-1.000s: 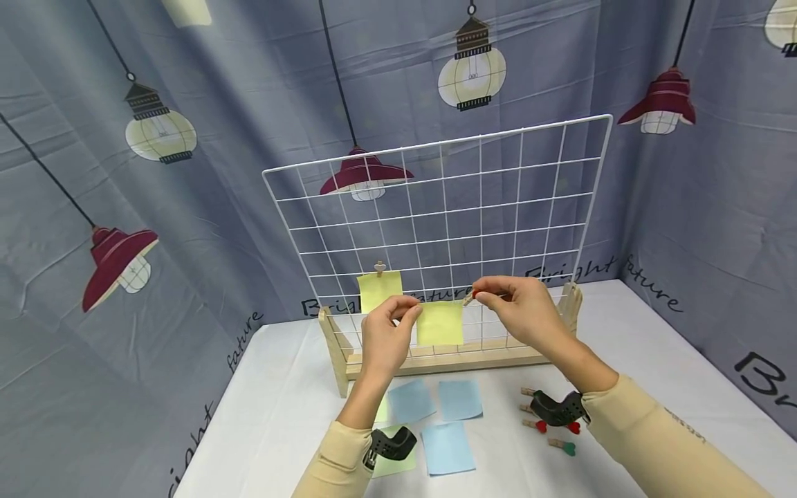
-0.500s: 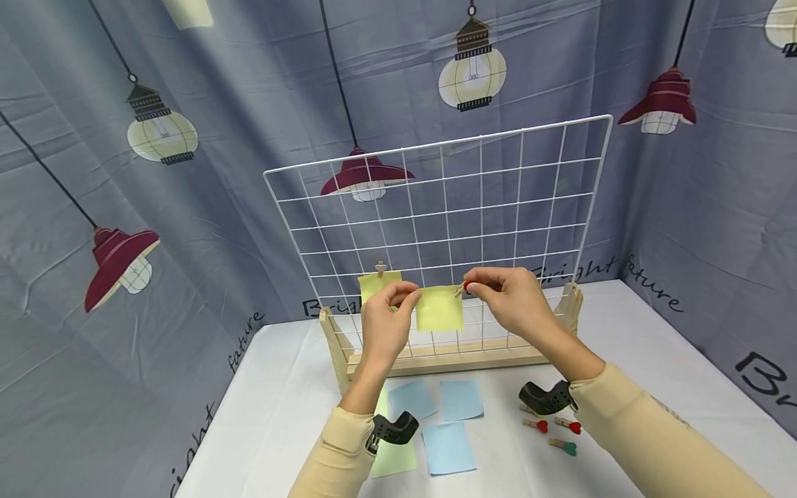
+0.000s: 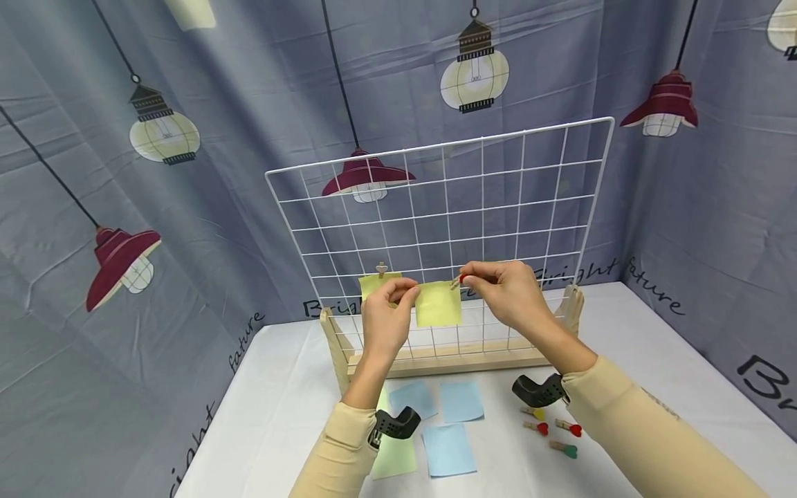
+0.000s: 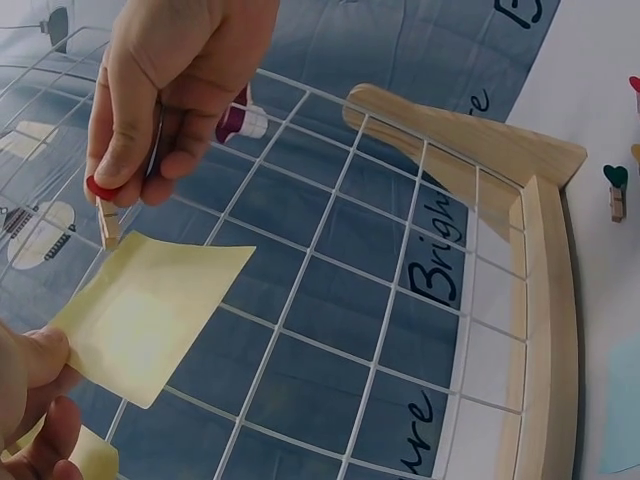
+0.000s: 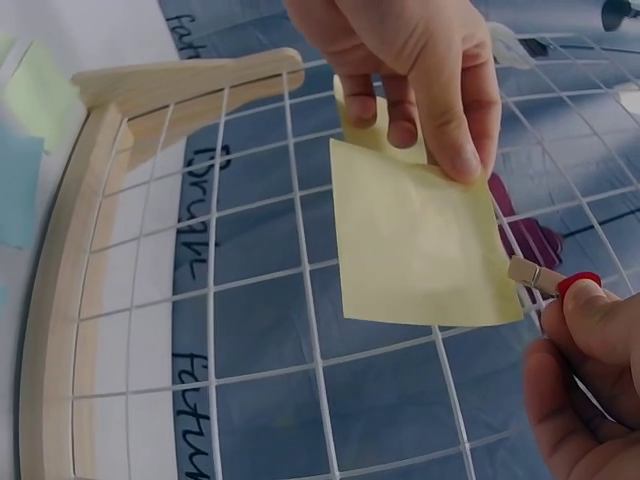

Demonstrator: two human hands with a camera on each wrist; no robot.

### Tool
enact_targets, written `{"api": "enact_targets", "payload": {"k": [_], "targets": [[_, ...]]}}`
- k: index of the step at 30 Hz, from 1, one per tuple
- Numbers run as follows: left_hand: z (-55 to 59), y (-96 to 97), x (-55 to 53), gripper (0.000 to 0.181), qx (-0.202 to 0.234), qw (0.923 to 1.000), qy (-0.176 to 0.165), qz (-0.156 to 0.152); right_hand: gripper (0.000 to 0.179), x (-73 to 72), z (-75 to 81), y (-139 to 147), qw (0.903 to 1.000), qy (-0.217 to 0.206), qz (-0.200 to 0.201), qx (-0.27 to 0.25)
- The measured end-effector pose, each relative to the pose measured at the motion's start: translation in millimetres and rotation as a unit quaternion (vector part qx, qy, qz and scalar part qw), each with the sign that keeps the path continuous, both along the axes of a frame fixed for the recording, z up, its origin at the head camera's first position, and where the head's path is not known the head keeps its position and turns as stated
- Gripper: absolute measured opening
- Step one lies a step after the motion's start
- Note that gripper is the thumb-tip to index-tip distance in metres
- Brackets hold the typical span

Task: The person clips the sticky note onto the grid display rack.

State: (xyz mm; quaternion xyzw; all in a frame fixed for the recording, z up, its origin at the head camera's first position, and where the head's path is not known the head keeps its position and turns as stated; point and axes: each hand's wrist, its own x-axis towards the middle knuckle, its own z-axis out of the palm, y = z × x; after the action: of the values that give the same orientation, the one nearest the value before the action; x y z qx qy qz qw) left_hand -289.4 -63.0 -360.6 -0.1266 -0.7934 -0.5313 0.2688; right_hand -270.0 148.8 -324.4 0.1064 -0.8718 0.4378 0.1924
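Note:
A yellow sticky note (image 3: pixel 438 304) is held up in front of the white wire grid (image 3: pixel 498 187). My left hand (image 3: pixel 387 318) pinches its upper left corner between thumb and fingers. A small wooden clothespin (image 5: pixel 533 275) with a red heart is pinched in my right hand (image 3: pixel 513 294); its tip is right at the note's upper right corner. Another yellow note (image 3: pixel 372 282) hangs to the left from a clothespin (image 3: pixel 382 270) with a pale heart, partly behind my left hand.
Blue notes (image 3: pixel 450 449) and light green notes (image 3: pixel 395 456) lie on the white table (image 3: pixel 274 415). To the right lie several heart clothespins (image 3: pixel 563 448). A wooden base (image 3: pixel 473 358) bears the grid.
Both hands have risen with the yellow note and the clothespin. The right hand has moved left, bringing the clothespin's tip from beside the note to its upper right corner.

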Motion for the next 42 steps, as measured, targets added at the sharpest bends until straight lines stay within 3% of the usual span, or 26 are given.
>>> {"api": "enact_targets", "payload": {"k": [5, 14, 22, 42], "targets": [[2.3, 0.6, -2.8, 0.005, 0.003, 0.9999, 0.008, 0.010, 0.016, -2.7, 5.1, -3.4, 0.9999, 0.009, 0.000, -0.013], [5.4, 2.4, -6.4, 0.007, 0.008, 0.9998, 0.012, 0.014, 0.013, -8.0, 13.0, -12.2, 0.9968, 0.075, 0.006, -0.026], [6.2, 3.5, -8.6, 0.007, 0.015, 0.9996, 0.015, 0.017, 0.013, -13.3, 15.8, -16.1, 0.9947, 0.101, 0.001, -0.020], [7.8, 6.1, -11.2, 0.005, 0.009, 0.9996, 0.025, 0.013, 0.015, -17.6, 17.8, -26.9, 0.9928, 0.117, 0.010, 0.024]]}}
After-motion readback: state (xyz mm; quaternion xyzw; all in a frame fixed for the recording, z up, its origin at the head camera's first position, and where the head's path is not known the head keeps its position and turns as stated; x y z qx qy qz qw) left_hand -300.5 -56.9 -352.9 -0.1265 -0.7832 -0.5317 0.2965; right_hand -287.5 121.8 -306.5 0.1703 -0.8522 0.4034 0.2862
